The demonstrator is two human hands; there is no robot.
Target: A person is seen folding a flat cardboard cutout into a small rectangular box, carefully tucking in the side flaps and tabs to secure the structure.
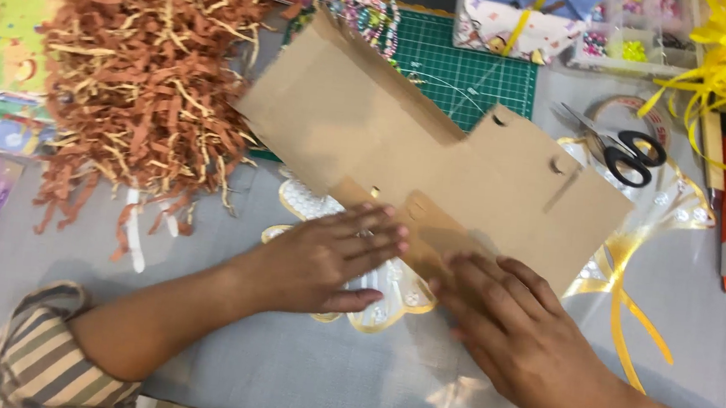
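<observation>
Both the left hand (327,258) and right hand (515,330) press flat, fingers spread (gripping nothing), on the cardboard sheet's (438,162) near edge; its long axis slants toward the worktop's (293,375) far-left corner.

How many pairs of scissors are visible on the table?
1. The black-handled scissors lie at the upper right, beside the cardboard sheet. More may be hidden under the clutter.

The only view came from a camera on the person's head. It looked steeply down and forward, quite near, at the table (293,375), with both forearms entering from the bottom edge.
</observation>
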